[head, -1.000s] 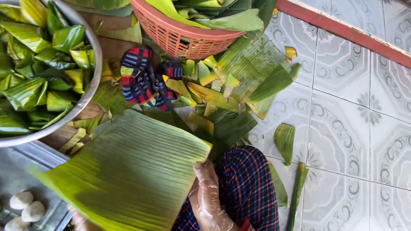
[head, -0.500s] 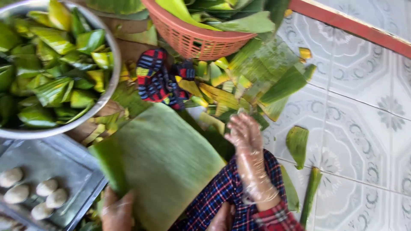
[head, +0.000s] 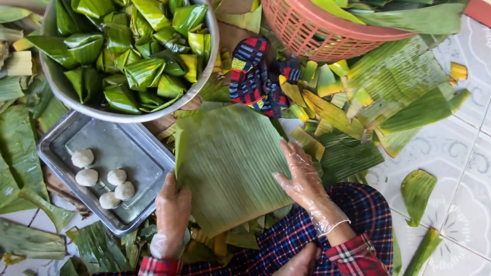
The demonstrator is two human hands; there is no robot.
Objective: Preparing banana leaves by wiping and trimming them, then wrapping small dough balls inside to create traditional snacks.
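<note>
Banana leaf sheet lies flat over the person's lap and the leaf scraps on the floor, ribs running toward 12 o'clock. Left hand, in a thin clear glove, presses the sheet's 7 o'clock edge, fingers extended, grip released. Right hand, also gloved, lies palm-down on the 4 o'clock edge, grip likewise released; both hands appear to pin the sheet smooth. At 9 o'clock, within left-hand reach, a metal tray carries five white dough balls. At 11 o'clock a steel bowl holds folded leaf parcels. Orange basket of leaves sits at 1 o'clock.
</note>
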